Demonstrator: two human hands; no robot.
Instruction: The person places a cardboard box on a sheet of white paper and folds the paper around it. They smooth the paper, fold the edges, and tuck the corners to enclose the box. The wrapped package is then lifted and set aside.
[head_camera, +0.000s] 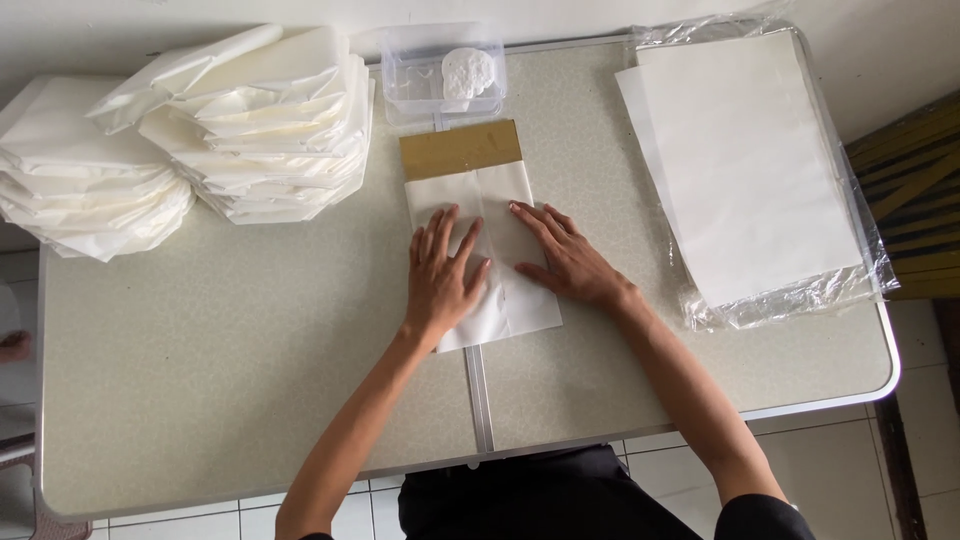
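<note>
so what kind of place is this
Probably a home or small workshop set up for folding paper by hand: a folding table on a tiled floor, stacks of folded paper pieces, and a plastic-wrapped pile of flat sheets.

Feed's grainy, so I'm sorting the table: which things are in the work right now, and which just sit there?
In hand: left hand and right hand flat on the white sheet; brown board under its far end.

Lying about: folded stacks, clear tub, wrapped sheets.

We look from a single head-worn camera, steeply down and fairly close, onto the speckled grey folding table (250, 330).
</note>
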